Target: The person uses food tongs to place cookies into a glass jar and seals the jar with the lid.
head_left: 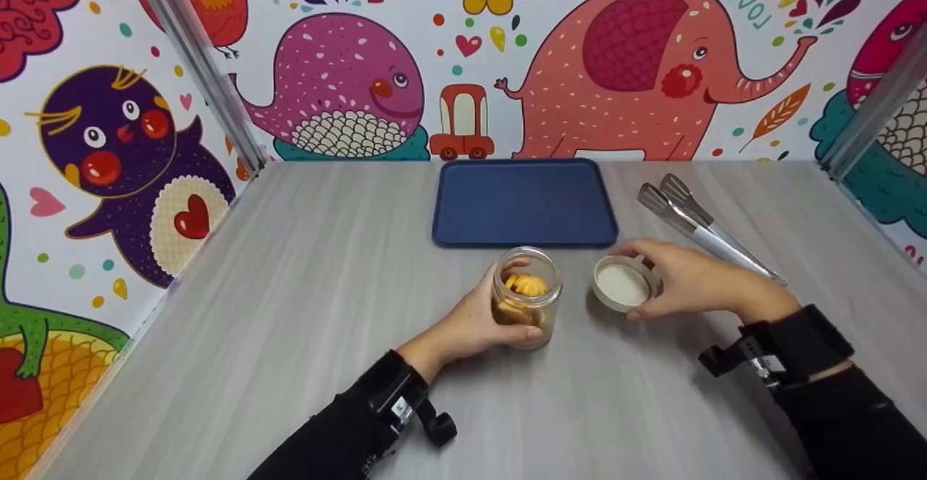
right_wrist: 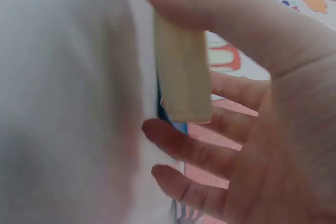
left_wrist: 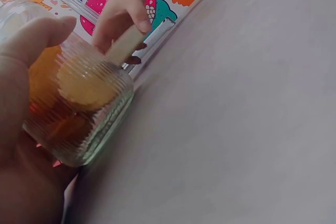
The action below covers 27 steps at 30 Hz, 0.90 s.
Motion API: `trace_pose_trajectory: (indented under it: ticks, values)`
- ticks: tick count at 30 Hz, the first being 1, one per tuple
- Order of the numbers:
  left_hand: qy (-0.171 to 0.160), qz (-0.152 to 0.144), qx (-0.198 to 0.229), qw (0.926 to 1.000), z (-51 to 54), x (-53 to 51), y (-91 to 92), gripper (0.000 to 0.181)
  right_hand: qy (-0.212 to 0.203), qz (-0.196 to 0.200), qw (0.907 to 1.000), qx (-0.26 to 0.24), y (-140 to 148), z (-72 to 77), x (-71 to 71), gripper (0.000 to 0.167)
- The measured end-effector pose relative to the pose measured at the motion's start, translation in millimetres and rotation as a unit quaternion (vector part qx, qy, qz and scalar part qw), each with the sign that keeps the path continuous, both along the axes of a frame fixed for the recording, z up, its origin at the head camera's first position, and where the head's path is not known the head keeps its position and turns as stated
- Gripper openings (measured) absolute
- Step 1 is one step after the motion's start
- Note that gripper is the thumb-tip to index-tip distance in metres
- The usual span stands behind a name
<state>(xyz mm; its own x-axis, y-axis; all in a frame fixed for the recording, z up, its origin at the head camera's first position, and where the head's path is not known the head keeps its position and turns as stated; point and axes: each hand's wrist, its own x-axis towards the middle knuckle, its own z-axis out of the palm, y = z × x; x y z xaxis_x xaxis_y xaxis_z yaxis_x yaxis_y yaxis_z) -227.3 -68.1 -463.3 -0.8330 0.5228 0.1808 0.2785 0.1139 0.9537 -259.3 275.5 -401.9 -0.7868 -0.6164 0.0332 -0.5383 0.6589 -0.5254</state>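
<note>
My left hand [head_left: 471,321] grips a clear glass jar [head_left: 548,321] around its side. Its mouth is uncovered, and yellow-orange biscuits [head_left: 529,286] show inside; in the left wrist view the ribbed glass [left_wrist: 89,124] blurs them. To the right, my right hand [head_left: 677,277] holds a round cream lid [head_left: 621,283] by its rim, the hollow inner side turned up toward the head camera. In the right wrist view the lid [right_wrist: 184,72] appears edge-on, with the thumb on it and the lower fingers [right_wrist: 191,148] spread apart. Lid and jar are apart.
A blue rectangular tray [head_left: 525,205] lies at the back middle of the grey table [head_left: 326,270]. Metal tongs [head_left: 706,226] rest to its right, partly behind the right hand and wrist. Patterned walls [head_left: 347,89] border the table at the back and sides.
</note>
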Motion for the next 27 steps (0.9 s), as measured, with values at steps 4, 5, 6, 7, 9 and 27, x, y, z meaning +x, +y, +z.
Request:
trace_pose_trajectory:
  ticks: [4, 5, 6, 7, 9, 27]
  values:
    - [-0.003, 0.001, 0.0, 1.0, 0.5, 0.5, -0.8, 0.095, 0.013, -0.012, 0.9995, -0.025, -13, 12.8, 6.1, 0.087]
    - [-0.005, 0.002, -0.001, 1.0, 0.4, 0.4, -1.0, 0.096, 0.021, -0.015, 0.9993, -0.027, -16, 15.2, 7.6, 0.087]
    - [-0.005, 0.002, -0.001, 1.0, 0.7, 0.5, -1.2, 0.096, 0.028, -0.02, 0.999, -0.029, -19, 17.6, 9.3, 0.087]
    - [-0.005, 0.002, 0.0, 1.0, 0.5, 0.4, -1.3, 0.096, 0.035, -0.024, 0.9986, -0.032, -21, 19.5, 10.9, 0.086]
    - [-0.006, 0.0, 0.001, 1.0, 0.5, 0.2, -1.3, 0.096, 0.046, -0.032, 0.9977, -0.039, -26, 22.8, 14.5, 0.084]
    - [-0.006, -0.004, 0.004, 1.0, 0.7, -0.6, 0.6, 0.096, 0.089, -0.017, 0.994, -0.062, -43, 34.2, 33.1, 0.08]
